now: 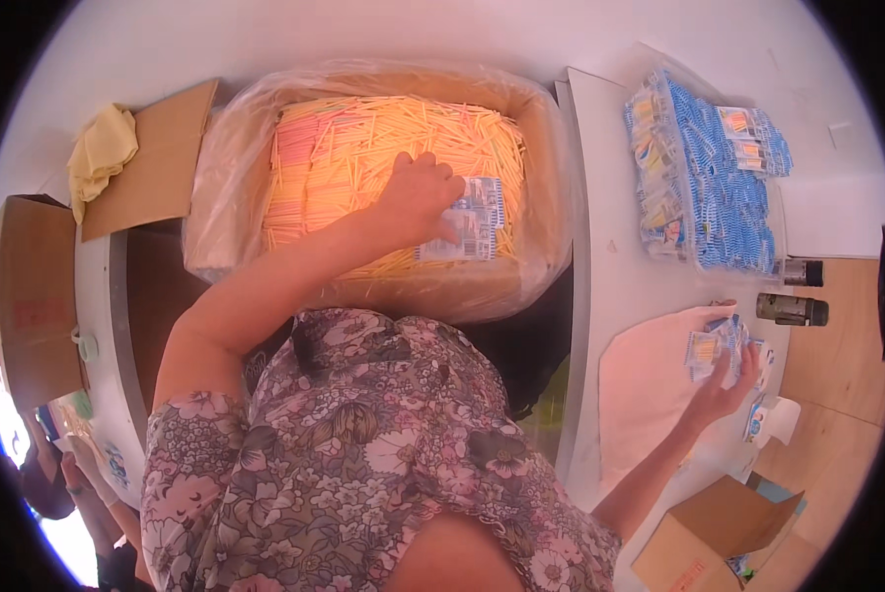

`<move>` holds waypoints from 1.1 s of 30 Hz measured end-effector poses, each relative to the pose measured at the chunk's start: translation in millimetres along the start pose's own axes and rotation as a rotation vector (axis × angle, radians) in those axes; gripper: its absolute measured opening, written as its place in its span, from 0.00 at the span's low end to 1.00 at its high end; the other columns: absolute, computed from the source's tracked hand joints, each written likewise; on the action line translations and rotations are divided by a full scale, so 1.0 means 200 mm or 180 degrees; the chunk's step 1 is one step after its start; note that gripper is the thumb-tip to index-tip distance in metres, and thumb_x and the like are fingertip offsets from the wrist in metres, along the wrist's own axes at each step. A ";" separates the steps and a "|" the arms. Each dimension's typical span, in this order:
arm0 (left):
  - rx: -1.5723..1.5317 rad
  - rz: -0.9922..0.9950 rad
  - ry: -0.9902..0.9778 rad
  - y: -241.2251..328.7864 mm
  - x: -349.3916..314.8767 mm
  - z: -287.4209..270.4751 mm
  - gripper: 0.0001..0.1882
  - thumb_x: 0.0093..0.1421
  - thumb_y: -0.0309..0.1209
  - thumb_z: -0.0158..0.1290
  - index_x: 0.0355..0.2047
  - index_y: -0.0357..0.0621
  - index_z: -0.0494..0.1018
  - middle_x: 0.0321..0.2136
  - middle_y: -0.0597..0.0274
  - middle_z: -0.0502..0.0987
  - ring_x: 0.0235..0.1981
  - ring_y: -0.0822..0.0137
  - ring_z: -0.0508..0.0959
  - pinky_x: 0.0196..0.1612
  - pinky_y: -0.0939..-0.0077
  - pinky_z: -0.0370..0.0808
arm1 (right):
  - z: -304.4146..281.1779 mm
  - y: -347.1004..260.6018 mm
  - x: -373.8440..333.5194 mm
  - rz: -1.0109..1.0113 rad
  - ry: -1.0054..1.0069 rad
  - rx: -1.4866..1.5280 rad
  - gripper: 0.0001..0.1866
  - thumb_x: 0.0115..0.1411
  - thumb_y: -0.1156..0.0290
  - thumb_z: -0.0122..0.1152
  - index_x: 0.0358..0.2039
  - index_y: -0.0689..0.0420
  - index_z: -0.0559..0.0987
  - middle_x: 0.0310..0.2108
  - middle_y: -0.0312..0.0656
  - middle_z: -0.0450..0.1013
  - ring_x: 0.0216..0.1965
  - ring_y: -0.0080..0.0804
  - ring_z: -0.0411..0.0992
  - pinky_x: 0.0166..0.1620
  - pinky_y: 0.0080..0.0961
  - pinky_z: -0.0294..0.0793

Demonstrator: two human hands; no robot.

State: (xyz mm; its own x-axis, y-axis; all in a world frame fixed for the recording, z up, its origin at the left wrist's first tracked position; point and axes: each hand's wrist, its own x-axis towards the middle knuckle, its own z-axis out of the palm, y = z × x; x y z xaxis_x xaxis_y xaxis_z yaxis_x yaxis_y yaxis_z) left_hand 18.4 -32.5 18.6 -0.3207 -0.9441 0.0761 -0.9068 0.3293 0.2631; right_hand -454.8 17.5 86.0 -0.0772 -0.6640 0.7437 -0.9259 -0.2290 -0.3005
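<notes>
The left hand is pinching light, flimsy packets by their edges over the box of sticks, while the right hand is gripping more packets above the desk's right edge.

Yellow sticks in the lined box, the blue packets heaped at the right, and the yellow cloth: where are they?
yellow sticks (363, 148), head view, middle of the pile.
blue packets (719, 197), head view, centre of the heap.
yellow cloth (102, 153), head view, its crumpled middle.

Small blue-and-white packets lie flat on the heap of thin yellow and orange sticks, toward the heap's right side, part-covered by fingers. More blue packets, fanned out, sit far right of the heap.
</notes>
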 end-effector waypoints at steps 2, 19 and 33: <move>-0.0205 -0.0055 -0.0027 -0.02 -0.01 0.03 0.17 0.40 0.37 0.66 0.30 0.48 0.74 0.28 0.65 0.74 0.37 0.60 0.71 0.43 0.61 0.61 | 0.04 -0.20 0.01 -0.0599 -0.0060 -0.0119 0.13 0.55 0.80 0.58 0.42 0.64 0.74 0.47 0.48 0.71 0.48 0.42 0.69 0.53 0.34 0.67; -0.3452 -0.0709 0.0807 -0.41 -0.28 -0.22 0.09 0.61 0.31 0.50 0.36 0.38 0.73 0.24 0.67 0.75 0.28 0.79 0.73 0.32 0.79 0.70 | 1.10 -1.41 0.15 0.0370 -0.3426 0.2794 0.07 0.57 0.71 0.58 0.31 0.62 0.77 0.21 0.34 0.71 0.25 0.18 0.69 0.30 0.20 0.68; -0.4680 -0.1156 0.2830 -0.55 -0.50 -0.22 0.13 0.64 0.32 0.47 0.45 0.36 0.72 0.38 0.67 0.77 0.37 0.80 0.74 0.42 0.83 0.72 | 1.38 -1.94 -0.13 -0.3392 -0.3764 0.0874 0.06 0.49 0.72 0.59 0.24 0.61 0.78 0.27 0.48 0.72 0.33 0.45 0.73 0.36 0.37 0.73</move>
State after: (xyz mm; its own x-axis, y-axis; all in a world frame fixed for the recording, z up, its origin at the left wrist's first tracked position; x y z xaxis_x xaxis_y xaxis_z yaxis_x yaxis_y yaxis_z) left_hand 162.9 25.3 24.7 0.5123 -0.8465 0.1449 0.2466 0.3066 0.9193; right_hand 8.6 -71.7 18.1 0.9588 -0.2469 -0.1402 -0.2684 -0.9492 -0.1640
